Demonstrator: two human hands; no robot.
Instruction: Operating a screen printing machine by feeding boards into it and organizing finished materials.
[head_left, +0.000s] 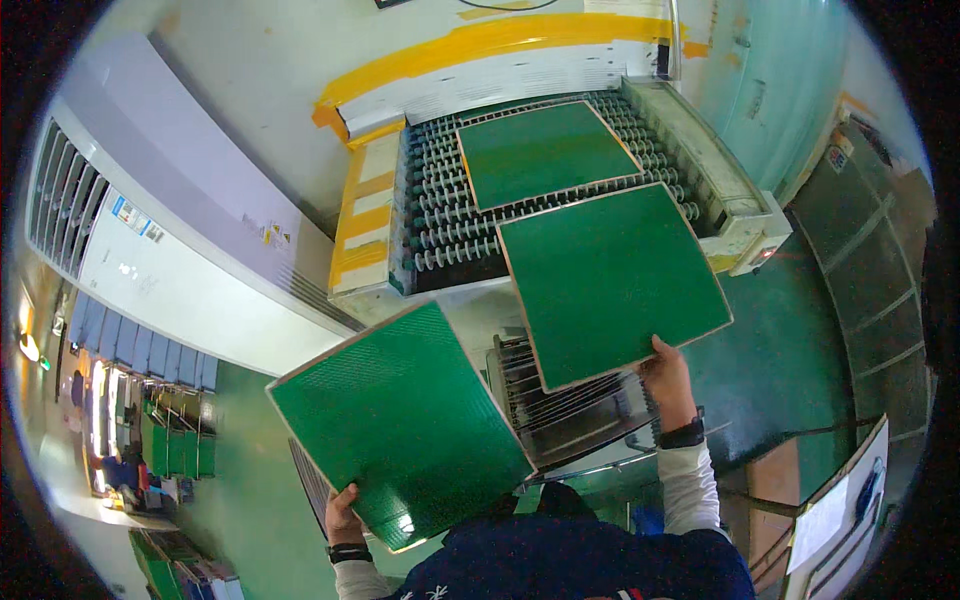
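Observation:
My left hand (343,518) grips a green circuit board panel (400,420) by its lower left edge, thumb on top and the other fingers hidden beneath. A second green panel (610,285) is pinched at its near edge by my right hand (667,382), its far edge reaching over the front of the roller conveyor (440,225). Another green panel (545,150) lies flat on the conveyor rollers, farther back. The two held panels are apart from each other, and both are tilted in the view.
A slotted rack (515,385) stands below the held panels, in front of the conveyor. To the left rises a tall white air conditioner (200,270). Dark mesh panels (870,270) lean at the right, above a board with a white sheet (820,525).

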